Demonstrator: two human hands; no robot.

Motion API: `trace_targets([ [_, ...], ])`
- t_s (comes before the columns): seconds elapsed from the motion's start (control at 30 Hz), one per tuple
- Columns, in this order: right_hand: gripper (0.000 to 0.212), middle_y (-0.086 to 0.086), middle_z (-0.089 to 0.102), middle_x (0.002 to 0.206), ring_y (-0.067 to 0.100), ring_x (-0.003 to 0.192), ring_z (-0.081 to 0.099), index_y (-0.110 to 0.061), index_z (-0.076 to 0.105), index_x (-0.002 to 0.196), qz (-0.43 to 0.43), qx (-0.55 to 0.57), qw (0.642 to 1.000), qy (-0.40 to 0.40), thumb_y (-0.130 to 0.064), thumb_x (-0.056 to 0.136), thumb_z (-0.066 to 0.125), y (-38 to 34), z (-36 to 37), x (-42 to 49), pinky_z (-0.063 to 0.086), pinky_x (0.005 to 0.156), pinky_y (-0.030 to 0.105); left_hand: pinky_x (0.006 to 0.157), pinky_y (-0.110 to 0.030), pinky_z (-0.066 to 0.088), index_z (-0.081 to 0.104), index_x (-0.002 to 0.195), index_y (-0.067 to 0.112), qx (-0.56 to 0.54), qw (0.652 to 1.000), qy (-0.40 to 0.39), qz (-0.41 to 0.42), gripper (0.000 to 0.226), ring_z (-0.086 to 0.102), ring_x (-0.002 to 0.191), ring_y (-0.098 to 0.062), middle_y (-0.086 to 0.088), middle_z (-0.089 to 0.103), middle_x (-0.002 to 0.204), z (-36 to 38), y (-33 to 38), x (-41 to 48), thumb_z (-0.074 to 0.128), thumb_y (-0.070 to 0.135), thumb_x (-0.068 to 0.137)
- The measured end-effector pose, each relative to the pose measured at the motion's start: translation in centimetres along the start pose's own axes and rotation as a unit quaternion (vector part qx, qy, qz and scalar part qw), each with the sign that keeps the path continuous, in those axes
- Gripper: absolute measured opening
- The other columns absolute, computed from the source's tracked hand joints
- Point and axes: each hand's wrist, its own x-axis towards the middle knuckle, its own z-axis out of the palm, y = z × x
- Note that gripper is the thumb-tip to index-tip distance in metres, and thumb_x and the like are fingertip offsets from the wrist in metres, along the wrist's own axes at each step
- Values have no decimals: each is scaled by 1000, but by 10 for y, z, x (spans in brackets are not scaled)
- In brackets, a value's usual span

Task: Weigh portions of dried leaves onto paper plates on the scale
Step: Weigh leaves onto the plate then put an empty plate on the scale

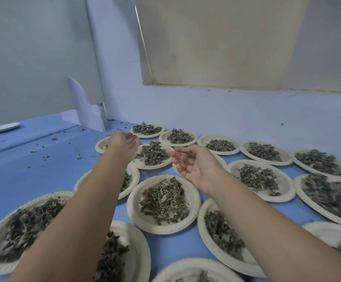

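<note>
Many paper plates (288,189) of dried leaves (163,200) ring the central plate (134,210); beyond it the right hand (194,165) hovers open-palmed, empty; the left hand (122,142), fingers relaxed and empty, half-hides a far plate (100,147); nearest plates blur

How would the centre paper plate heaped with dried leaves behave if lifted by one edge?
The paper plate looks thin, so it would probably flex. Its dried leaves lie loose and heaped, likely light and apt to slide off. Crumbs on the table suggest they spill easily.
</note>
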Motion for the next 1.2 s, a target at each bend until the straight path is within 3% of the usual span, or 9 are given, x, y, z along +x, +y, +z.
trace_targets([
  [0.1,20,2,70,61,10,55,62,-8,64,84,-14,21,1000,17,-8,93,46,-15,-11,-31,48,53,19,64,-24,50,58,96,0,-25,995,-58,-75,21,62,80,-20,-9,65,94,19,-21,-33,37,4,98],
  [0.17,22,1,69,59,10,53,62,-7,63,83,-26,30,999,28,-6,93,44,-25,-23,-55,47,51,18,59,-22,46,57,84,4,-26,990,-88,-112,26,59,70,-15,-4,64,84,37,-35,-67,36,6,98],
  [0.47,25,3,66,60,10,52,58,-4,63,82,-114,20,990,76,1,91,40,-77,-113,-180,45,51,17,45,-20,32,55,74,8,-25,956,-240,-167,30,50,53,-12,-3,63,53,119,-120,-236,32,4,92],
  [0.63,16,7,64,63,11,52,59,-4,64,81,-222,-92,957,159,2,89,51,-104,-179,-256,46,50,16,49,-17,39,58,78,9,-22,953,-270,-138,29,53,59,-12,-1,64,59,151,-181,-316,33,7,94],
  [0.73,19,-2,68,64,6,57,62,-12,69,80,-302,-266,882,247,-2,86,54,-112,-225,-293,48,56,13,44,-15,37,58,80,9,-21,943,-292,-155,27,54,58,-11,1,65,56,161,-214,-358,35,7,94],
  [0.87,23,-3,73,100,13,93,64,-15,74,101,-349,-570,646,368,-11,90,54,-110,-279,-330,42,78,17,44,-14,36,58,81,9,-14,941,-299,-155,28,54,54,-10,2,66,56,167,-242,-394,35,8,95],
  [0.9,23,0,72,104,17,97,64,-12,74,102,-337,-615,609,371,-13,92,53,-108,-289,-336,44,83,24,44,-14,37,59,81,9,-13,941,-303,-153,28,54,54,-10,2,66,57,167,-246,-400,35,7,95],
  [1.03,29,8,67,86,29,86,58,-8,69,85,-289,-704,557,334,-21,97,46,-100,-306,-343,47,73,40,48,-14,39,60,80,10,9,945,-302,-128,27,55,59,-11,4,67,56,164,-258,-413,37,8,95],
  [1.2,30,6,66,109,25,101,58,-13,66,112,-264,-763,493,324,-20,101,39,-100,-307,-340,46,86,38,49,-14,40,61,81,11,24,950,-286,-126,25,55,58,-10,5,67,57,163,-265,-415,39,9,93],
])
